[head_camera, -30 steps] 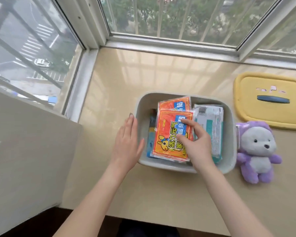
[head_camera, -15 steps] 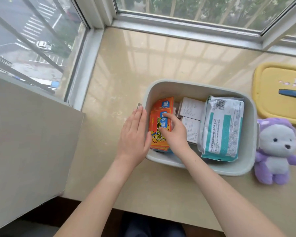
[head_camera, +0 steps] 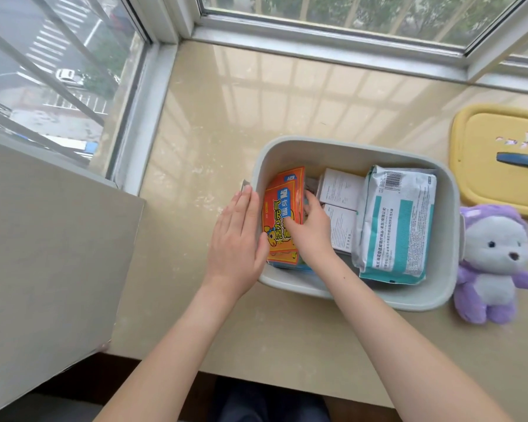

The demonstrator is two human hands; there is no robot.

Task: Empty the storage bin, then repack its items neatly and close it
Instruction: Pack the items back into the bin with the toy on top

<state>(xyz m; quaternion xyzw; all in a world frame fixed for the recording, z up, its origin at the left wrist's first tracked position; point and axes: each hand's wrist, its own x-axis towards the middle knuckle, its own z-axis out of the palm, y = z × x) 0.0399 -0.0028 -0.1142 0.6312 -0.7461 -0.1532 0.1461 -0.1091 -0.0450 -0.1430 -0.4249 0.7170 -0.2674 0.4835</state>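
A pale grey storage bin (head_camera: pixel 354 149) stands open on the beige sill. Inside, orange packets (head_camera: pixel 279 208) lean against its left wall, two white boxes (head_camera: pixel 340 190) lie in the middle, and a white-and-teal pack (head_camera: pixel 397 223) lies on the right. My right hand (head_camera: pixel 310 226) reaches into the bin with its fingers on the orange packets. My left hand (head_camera: pixel 237 242) lies flat with fingers together against the outside of the bin's left wall. The yellow lid (head_camera: pixel 497 156), with a blue handle, rests on the sill at the right.
A purple and white plush toy (head_camera: pixel 494 263) stands just right of the bin. Window frames run along the sill's far and left edges. A beige panel (head_camera: pixel 49 248) stands at the left, and the sill's front edge lies below the bin.
My right hand has shifted the orange packets from the bin's middle to its left wall, uncovering the white boxes. The view has moved left and closer. My left hand stays at the bin's side.
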